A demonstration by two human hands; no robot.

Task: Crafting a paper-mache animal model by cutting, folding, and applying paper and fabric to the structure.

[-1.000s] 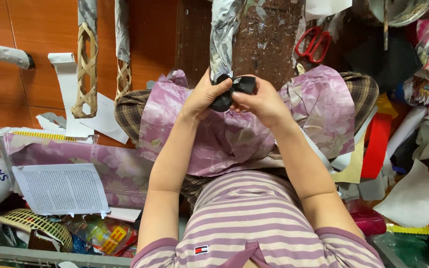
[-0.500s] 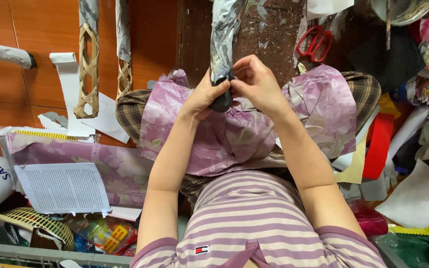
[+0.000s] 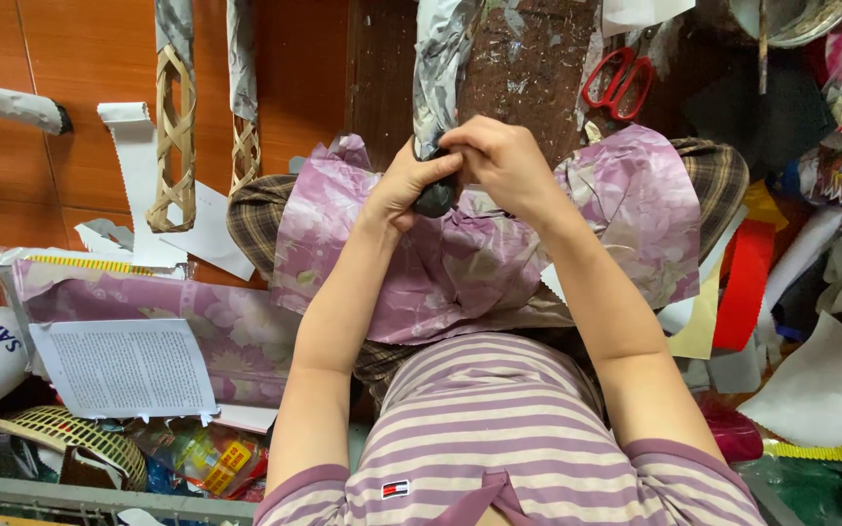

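**Hands close over dark roll at end of paper-wrapped stick**

A second ago a small dark roll [image 3: 435, 198] showed between both hands; now the right hand [image 3: 504, 161] has folded over it, leaving only its lower edge visible. The left hand [image 3: 409, 183] cups it from below, fingers [image 3: 460, 146] closed around it where the paper-wrapped stick [image 3: 438, 68] ends, above the purple floral sheet [image 3: 460, 263] on the lap.

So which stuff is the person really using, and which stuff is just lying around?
In use:
- left hand and right hand, both on the dark rounded piece
- grey paper-wrapped stick that the piece sits on
- purple flowered paper on the lap

Just lying about:
- red scissors
- woven bamboo pieces
- printed sheet
- red paper strip
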